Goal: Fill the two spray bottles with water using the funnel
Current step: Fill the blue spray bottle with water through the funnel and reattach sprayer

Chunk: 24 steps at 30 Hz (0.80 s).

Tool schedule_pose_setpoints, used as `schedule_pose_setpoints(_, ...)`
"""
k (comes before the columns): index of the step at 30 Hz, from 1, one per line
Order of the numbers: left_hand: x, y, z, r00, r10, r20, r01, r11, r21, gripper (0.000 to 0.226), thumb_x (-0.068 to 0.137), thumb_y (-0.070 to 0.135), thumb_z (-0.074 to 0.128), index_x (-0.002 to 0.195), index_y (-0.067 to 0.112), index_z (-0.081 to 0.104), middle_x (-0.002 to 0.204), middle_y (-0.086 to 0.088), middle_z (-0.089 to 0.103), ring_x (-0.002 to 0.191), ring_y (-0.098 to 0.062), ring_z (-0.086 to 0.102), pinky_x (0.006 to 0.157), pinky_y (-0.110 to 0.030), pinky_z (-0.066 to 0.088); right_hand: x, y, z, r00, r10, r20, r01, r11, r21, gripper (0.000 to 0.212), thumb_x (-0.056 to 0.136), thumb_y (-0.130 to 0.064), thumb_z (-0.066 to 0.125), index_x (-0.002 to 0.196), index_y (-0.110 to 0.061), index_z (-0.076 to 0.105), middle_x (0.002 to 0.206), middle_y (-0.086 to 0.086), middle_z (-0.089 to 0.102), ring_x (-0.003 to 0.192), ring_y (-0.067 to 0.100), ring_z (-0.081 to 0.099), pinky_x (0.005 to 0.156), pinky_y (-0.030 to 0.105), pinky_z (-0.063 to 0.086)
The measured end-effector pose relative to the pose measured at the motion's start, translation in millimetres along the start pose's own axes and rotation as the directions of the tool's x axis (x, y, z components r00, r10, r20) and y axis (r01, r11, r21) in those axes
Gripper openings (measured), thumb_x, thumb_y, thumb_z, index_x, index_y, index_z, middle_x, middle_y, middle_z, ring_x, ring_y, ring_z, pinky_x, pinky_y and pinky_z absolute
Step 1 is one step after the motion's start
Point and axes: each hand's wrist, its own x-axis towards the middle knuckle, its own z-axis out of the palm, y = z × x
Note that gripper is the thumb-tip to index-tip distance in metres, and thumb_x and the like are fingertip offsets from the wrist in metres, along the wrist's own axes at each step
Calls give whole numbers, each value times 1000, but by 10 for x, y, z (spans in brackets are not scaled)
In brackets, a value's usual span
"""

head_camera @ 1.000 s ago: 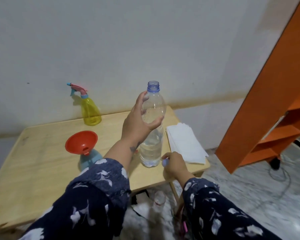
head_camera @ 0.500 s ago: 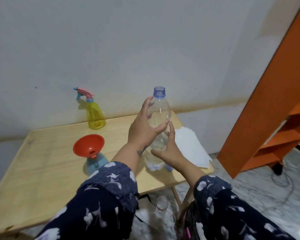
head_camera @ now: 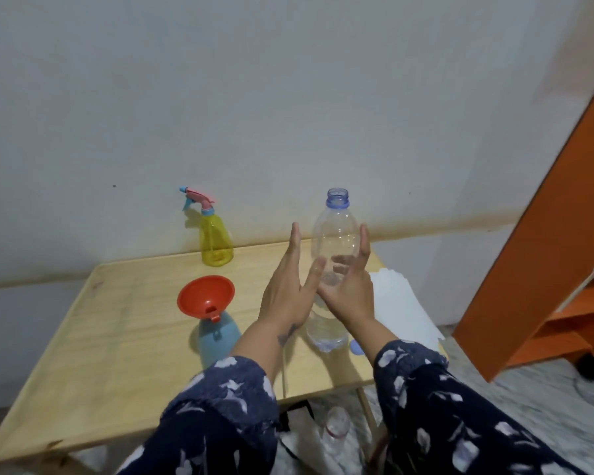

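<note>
- Blue bottle (head_camera: 216,341) stands near the table's (head_camera: 117,354) front, left of my hands, its sprayer off. Funnel (head_camera: 206,298) sits in its neck, tilted slightly toward me; I judge it is staged to take the pour.
- Blue bottle looks pale and opaque; I cannot tell its water level.
- Yellow bottle (head_camera: 216,245) stands at the far edge by the wall, pink-and-blue trigger head fitted, well apart from the funnel. Reads as the second one in line, or already done; level unclear.
- Water bottle (head_camera: 331,272) stands upright between my palms, clear, uncapped, water only in its lower part. Its cap (head_camera: 357,347) lies on the table just beside its base, out of the way for pouring.
- Left hand (head_camera: 287,289): fingers straight, spread, beside the bottle, gripping nothing.
- Right hand (head_camera: 348,286): fingers extended, palm against the bottle's right side, thumb across its front. More a steadying touch than a grip.
- Napkins (head_camera: 402,303) lie right of the bottle, probably for spills.
- Orange shelf (head_camera: 528,234) stands further right.
</note>
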Motion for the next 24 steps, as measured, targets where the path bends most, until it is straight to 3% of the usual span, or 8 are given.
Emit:
schedule_pose_setpoints(3, -411, -350, -17, 989, -72, -127, 73, 997, -2, 52, 99, 46, 37, 149, 39, 23, 143, 15, 42, 129, -4, 42, 93, -20, 37, -12, -29, -66, 999, -18, 34, 21, 995, -97, 114, 68, -32, 73, 141, -51, -12, 104, 0, 61, 84, 23, 66, 74, 42, 55)
schedule_pose_setpoints(6, -744, -695, -127, 967, -217, -131, 221, 975, 18, 20, 97, 38, 48, 113, 32, 59, 103, 12, 66, 99, -9, 63, 81, -30, 52, -43, -134, -135, 995, -19, 93, 40, 975, -221, 114, 66, -25, 69, 140, -50, -15, 106, 3, 63, 81, 31, 65, 70, 39, 53)
schedule_pose_setpoints(8, -932, -858, -225, 949, -294, -111, 302, 951, 65, 16, 94, 39, 51, 87, 30, 62, 75, 12, 64, 77, -11, 63, 73, -33, 52, -64, -192, -176, 990, -23, 138, 58, 965, -257, 114, 65, -24, 68, 139, -50, -15, 107, 4, 64, 78, 30, 62, 65, 33, 48)
schedule_pose_setpoints(11, -1162, -1066, -356, 907, -370, -200, 396, 912, 110, 33, 91, 44, 55, 66, 23, 52, 59, 5, 56, 64, -17, 57, 65, -34, 50, -101, -300, -261, 976, -17, 218, 80, 955, -286, 114, 65, -23, 70, 139, -50, -13, 102, 4, 64, 69, 28, 58, 61, 31, 44)
schedule_pose_setpoints(13, -1231, -1167, -450, 856, -436, -277, 479, 871, 107, 34, 88, 47, 58, 68, 22, 48, 62, 4, 53, 66, -20, 55, 64, -34, 48, -115, -412, -324, 950, -21, 311, 117, 948, -295, 115, 65, -22, 71, 139, -52, -11, 95, 5, 65, 69, 28, 60, 63, 35, 49)
schedule_pose_setpoints(15, -1222, -1236, -538, 804, -490, -338, 551, 827, 112, 31, 84, 50, 63, 86, 23, 47, 82, 3, 56, 77, -20, 57, 65, -34, 47, -119, -522, -367, 897, -32, 442, 170, 946, -277, 115, 66, -21, 73, 138, -56, -9, 87, 7, 67, 67, 26, 63, 71, 40, 54)
schedule_pose_setpoints(19, -1061, -1310, -634, 800, -441, -408, 513, 854, 84, 74, 71, 51, 77, 127, 20, 39, 125, -1, 44, 115, -23, 49, 91, -40, 47, -115, -632, -330, 765, 5, 644, 204, 947, -249, 117, 65, -19, 78, 136, -61, -5, 83, 13, 71, 73, 29, 68, 84, 44, 54)
schedule_pose_setpoints(24, -841, -1339, -659, 849, -441, -290, 460, 888, -4, 98, 68, 44, 83, 145, 20, 28, 143, -1, 38, 128, -23, 44, 100, -43, 45, -128, -746, -245, 620, 120, 775, 177, 942, -287, 113, 68, -8, 76, 141, -49, 0, 81, 18, 70, 63, 27, 66, 59, 30, 58)
